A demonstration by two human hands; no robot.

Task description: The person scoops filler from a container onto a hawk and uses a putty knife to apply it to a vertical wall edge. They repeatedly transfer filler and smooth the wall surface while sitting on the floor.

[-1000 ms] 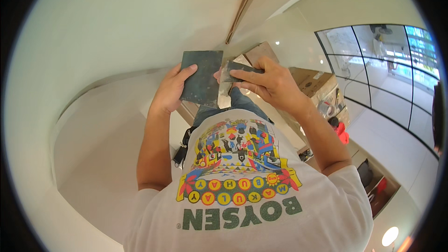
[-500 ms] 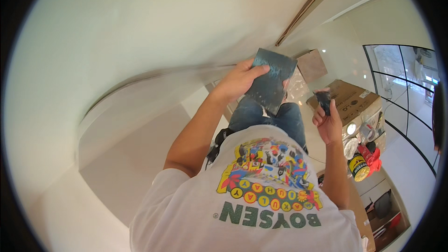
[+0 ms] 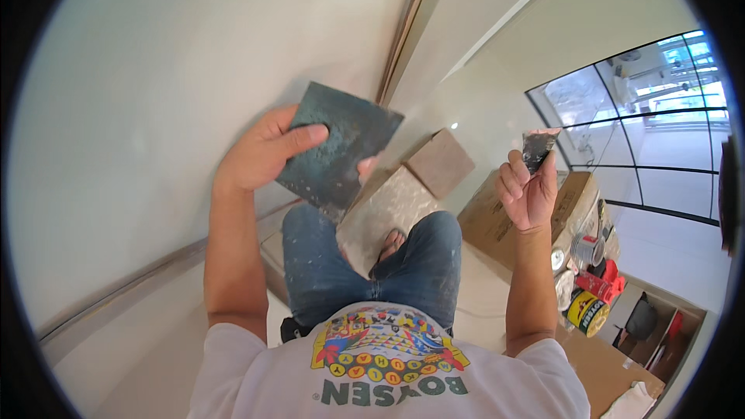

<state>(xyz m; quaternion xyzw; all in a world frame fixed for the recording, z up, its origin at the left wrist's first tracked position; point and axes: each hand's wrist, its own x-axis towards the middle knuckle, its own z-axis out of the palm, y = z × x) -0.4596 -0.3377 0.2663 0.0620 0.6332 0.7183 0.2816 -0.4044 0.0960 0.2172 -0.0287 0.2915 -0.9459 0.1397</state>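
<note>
Your left hand (image 3: 264, 149) grips a flat, scuffed, rectangular dark plate (image 3: 341, 155) beyond your denim jeans (image 3: 322, 256); your right hand (image 3: 530, 194) pinches a small, flecked blade (image 3: 537, 150), now well right of the plate it was beside a second ago.

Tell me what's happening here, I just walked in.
A person's left grip holds a dark blue-grey, flat rectangular plate, with the thumb across its face. The right grip, raised off to the side, holds a small, dark, flat scraper-like piece with a paler edge. The two pieces are apart. To the left is a smooth, pale wall. A brown cardboard box shows behind the right grip, with a yellow-and-black cylindrical can close by.
</note>
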